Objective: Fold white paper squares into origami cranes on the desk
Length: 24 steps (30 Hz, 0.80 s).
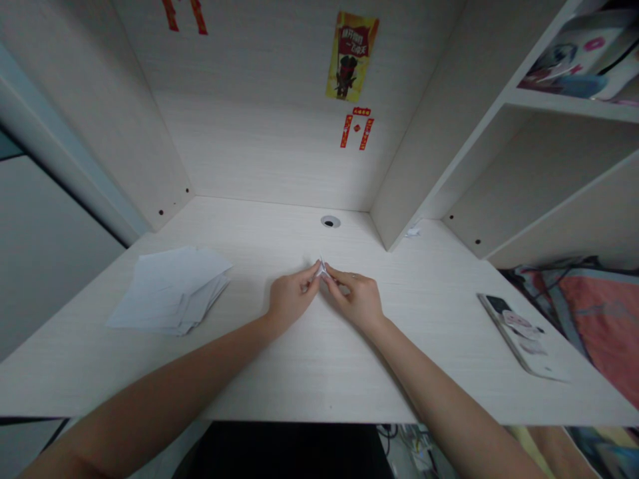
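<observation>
A small folded white paper (pixel 323 271) stands between my two hands over the middle of the desk. My left hand (pixel 293 294) pinches its left side between thumb and fingers. On the other side, my right hand (pixel 357 296) grips it the same way, fingertips close to those of the left. Part of the paper is hidden behind the fingertips. A loose stack of white paper sheets (pixel 167 289) lies on the desk to the left of my left hand.
The white desk (pixel 299 372) has a round cable hole (pixel 330 221) near its back panel. A phone in a decorated case (pixel 522 336) lies at the right. An upright divider and shelves (pixel 574 106) rise at the right, beside a red and grey cloth (pixel 599 319).
</observation>
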{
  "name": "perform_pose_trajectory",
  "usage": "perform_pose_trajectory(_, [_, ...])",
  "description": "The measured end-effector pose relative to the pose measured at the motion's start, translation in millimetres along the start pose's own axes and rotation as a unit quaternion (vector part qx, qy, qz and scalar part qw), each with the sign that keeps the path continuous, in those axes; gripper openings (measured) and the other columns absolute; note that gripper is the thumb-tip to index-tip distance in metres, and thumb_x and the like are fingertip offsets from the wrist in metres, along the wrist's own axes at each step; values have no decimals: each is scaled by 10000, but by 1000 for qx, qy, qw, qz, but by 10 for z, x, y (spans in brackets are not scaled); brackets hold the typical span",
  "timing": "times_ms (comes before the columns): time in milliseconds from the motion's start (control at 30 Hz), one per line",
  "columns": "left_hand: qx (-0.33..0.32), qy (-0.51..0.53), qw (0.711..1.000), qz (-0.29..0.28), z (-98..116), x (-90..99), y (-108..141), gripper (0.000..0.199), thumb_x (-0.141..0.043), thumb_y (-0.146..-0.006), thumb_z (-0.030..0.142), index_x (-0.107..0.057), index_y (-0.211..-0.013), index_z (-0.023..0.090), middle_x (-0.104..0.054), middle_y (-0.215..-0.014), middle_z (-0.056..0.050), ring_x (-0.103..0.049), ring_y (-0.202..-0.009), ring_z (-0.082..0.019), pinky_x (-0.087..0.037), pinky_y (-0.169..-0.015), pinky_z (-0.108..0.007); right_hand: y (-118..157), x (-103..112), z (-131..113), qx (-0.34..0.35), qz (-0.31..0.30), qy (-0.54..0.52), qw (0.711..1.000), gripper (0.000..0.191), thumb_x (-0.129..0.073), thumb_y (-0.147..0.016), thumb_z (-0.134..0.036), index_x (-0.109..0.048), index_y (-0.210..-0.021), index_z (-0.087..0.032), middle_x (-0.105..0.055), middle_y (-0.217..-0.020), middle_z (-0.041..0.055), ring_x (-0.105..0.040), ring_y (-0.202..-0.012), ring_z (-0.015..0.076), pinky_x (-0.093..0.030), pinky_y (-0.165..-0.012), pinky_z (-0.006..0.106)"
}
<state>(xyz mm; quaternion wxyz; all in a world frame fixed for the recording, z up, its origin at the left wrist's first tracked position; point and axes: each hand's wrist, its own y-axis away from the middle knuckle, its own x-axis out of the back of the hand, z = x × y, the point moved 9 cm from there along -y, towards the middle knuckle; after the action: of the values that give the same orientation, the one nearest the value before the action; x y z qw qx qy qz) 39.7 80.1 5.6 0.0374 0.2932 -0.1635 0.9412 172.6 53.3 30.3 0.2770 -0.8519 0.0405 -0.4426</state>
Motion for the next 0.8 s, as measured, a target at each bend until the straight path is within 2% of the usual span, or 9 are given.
perform_pose_trajectory(200, [37,-97,995,-9,32,31,-6,358,-563,-814,345,-596,-1168,305,-727,-780,2,-636,-690,-123,-429,-623,-194,1,-52,46,-26,-24,54,998,352,-459,-878,-321,-586,-1195,-232,-734,-822,29,-675,-687,155,-475,-659,227])
perform_pose_trajectory(400, [-3,-184,983,-5,120,62,-1,336,-483,-860,372,-578,-1181,344,-726,-737,-9,-612,-579,-127,-375,-547,-216,22,-66,19,-31,-30,54,998,474,-486,-862,-339,-445,-1319,-218,-733,-804,-3,-671,-619,138,-489,-650,225])
perform_pose_trajectory(467, [-17,-198,980,-1,140,67,-2,334,-473,-865,369,-583,-1178,339,-727,-745,-17,-610,-578,-135,-385,-563,-233,23,-72,10,-30,-36,56,997,490,-483,-864,-335,-420,-1335,-216,-733,-803,-5,-670,-612,141,-492,-648,231])
perform_pose_trajectory(567, [-71,-175,982,11,240,69,-7,333,-494,-857,347,-594,-1172,312,-727,-884,-27,-642,-749,-158,-430,-717,-273,21,-71,27,-35,-35,46,998,513,-476,-865,-311,-377,-1360,-221,-732,-851,-3,-674,-638,145,-501,-665,242])
perform_pose_trajectory(667, [-130,-132,982,34,352,95,-3,386,-551,-824,319,-558,-1208,285,-668,-1106,-24,-602,-998,-184,-403,-888,-325,21,-64,88,-58,-24,4,998,535,-474,-862,-288,-341,-1377,-228,-725,-922,0,-662,-597,129,-511,-642,238])
perform_pose_trajectory(800, [-155,-97,982,47,375,100,3,440,-576,-809,292,-512,-1243,276,-601,-1224,-26,-566,-1083,-187,-387,-949,-358,25,-54,160,-87,-3,-73,994,514,-475,-859,-283,-365,-1360,-249,-713,-979,-4,-653,-571,115,-522,-612,230])
